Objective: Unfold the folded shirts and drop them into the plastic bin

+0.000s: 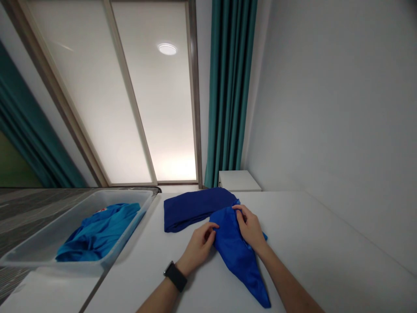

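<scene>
A bright blue piece of cloth, shiny and tapering to a point toward me, lies on the white table. My left hand, with a dark watch on its wrist, pinches the cloth's upper left edge. At its upper right edge, my right hand grips the same cloth between thumb and fingers. Just beyond is a folded navy blue garment, lying flat in a long strip; the bright blue cloth meets its right end. Whether the two pieces are joined is hidden.
On the left stands a translucent plastic bin with a crumpled lighter blue garment inside. A small white cabinet is past the table's far edge. Teal curtains hang beside a frosted sliding door. A wall borders the right.
</scene>
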`<state>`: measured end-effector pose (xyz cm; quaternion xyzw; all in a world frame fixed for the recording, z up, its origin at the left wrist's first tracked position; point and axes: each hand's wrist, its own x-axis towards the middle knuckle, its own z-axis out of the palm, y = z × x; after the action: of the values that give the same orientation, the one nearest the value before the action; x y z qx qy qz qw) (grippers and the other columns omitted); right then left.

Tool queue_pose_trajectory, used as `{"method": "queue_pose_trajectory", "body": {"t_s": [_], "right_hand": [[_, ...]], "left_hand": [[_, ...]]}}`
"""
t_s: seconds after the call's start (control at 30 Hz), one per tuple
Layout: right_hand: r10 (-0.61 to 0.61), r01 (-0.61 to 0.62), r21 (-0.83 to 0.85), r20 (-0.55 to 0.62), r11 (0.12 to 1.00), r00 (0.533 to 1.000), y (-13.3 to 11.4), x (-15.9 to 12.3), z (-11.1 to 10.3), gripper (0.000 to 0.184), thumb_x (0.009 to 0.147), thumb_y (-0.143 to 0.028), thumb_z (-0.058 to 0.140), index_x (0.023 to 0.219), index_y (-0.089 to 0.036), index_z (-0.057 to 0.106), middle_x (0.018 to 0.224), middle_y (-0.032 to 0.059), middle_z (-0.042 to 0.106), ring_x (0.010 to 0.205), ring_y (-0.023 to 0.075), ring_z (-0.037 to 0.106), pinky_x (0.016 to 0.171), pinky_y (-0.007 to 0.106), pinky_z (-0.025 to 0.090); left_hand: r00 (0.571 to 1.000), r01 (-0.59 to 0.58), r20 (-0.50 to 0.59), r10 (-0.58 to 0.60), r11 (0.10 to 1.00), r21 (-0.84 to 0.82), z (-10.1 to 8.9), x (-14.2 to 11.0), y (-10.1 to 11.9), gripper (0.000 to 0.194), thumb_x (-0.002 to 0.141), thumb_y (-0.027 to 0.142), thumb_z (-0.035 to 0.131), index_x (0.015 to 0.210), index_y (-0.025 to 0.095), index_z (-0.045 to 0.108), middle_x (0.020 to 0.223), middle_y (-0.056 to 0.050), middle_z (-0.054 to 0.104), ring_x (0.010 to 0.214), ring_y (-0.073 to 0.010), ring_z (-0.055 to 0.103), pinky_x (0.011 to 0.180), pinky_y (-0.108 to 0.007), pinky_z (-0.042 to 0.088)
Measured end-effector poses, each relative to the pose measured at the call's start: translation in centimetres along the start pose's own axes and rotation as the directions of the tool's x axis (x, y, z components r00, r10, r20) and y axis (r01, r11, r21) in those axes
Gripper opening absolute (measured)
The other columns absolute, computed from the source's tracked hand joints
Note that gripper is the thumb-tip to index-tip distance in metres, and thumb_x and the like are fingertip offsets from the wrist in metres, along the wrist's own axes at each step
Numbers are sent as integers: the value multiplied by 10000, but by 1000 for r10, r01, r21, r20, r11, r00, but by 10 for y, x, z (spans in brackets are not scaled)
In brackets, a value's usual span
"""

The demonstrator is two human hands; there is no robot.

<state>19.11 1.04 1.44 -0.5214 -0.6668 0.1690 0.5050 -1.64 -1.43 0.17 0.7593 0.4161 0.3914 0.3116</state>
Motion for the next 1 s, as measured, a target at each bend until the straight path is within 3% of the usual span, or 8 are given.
{"method": "queue_pose_trajectory", "body": {"t_s": [0.17, 0.33, 0.43, 0.5, 0.6, 0.77, 0.87, 1.0], "right_hand": [[23, -22, 32, -2, 999, 1000, 0, 0, 0, 326, 918, -344, 398, 1019, -202, 673, 897, 64, 702, 789, 220, 632, 722, 331, 471], [45, -42, 85, -36, 995, 998, 3, 1, 2, 307, 905, -357, 421, 996, -199, 668, 762, 33, 658, 648, 188, 583, 606, 290, 437], [94, -90, 124, -25, 988, 995, 5, 1, 3, 317, 903, -374, 420, 1004, -185, 654, 589, -20, 536, 520, 163, 488, 519, 268, 371], [111, -110, 130, -2, 985, 994, 5, 1, 3, 323, 902, -380, 416, 1005, -177, 646, 535, -48, 453, 473, 149, 422, 489, 263, 325], [98, -101, 116, 29, 988, 995, 3, 0, 2, 315, 895, -367, 420, 1014, -173, 638, 518, -69, 382, 456, 137, 371, 478, 260, 282], [52, -61, 105, 84, 993, 995, 5, 0, 0, 279, 854, -316, 459, 1015, -187, 646, 525, -77, 346, 462, 126, 344, 475, 251, 257], [91, -97, 128, 52, 987, 995, 6, 0, 0, 298, 888, -362, 430, 963, -185, 658, 528, -62, 380, 455, 123, 330, 456, 249, 241], [96, -99, 204, 22, 974, 995, 1, -2, 1, 335, 925, -417, 411, 976, -197, 658, 582, -31, 474, 480, 129, 371, 450, 248, 268]], "left_hand": [[989, 62, -127, -73, 994, -92, -5, 4, -2, 275, 955, 373, 424, 991, 181, 618, 832, -33, 631, 744, -174, 552, 695, -281, 419], [999, 33, 28, -33, 999, 3, -3, 0, -4, 279, 949, 372, 442, 1093, 184, 589, 747, -10, 588, 681, -171, 533, 647, -275, 398], [996, -37, 81, 28, 993, 113, 0, -4, -4, 335, 905, 347, 534, 1204, 197, 551, 804, -21, 601, 719, -184, 544, 664, -281, 402], [995, -61, 82, 50, 988, 143, 2, -5, -4, 305, 922, 322, 502, 1199, 204, 555, 814, -26, 606, 733, -186, 549, 678, -285, 403], [997, -64, 38, 60, 993, 101, 4, -4, -6, 261, 968, 299, 392, 1134, 206, 571, 798, -20, 597, 714, -174, 546, 680, -282, 405], [996, 1, -93, 4, 999, 54, 1, -2, -8, 238, 976, 312, 357, 1060, 194, 545, 733, 5, 552, 650, -157, 519, 623, -268, 385], [994, -105, 9, 105, 971, 217, -1, -6, -3, 240, 949, 377, 439, 1051, 199, 564, 698, 0, 562, 657, -173, 525, 637, -289, 373], [932, -360, 193, 306, 832, 422, 9, -12, 13, 453, 777, 579, 667, 990, 187, 586, 780, -51, 640, 737, -222, 567, 723, -357, 373]]}}
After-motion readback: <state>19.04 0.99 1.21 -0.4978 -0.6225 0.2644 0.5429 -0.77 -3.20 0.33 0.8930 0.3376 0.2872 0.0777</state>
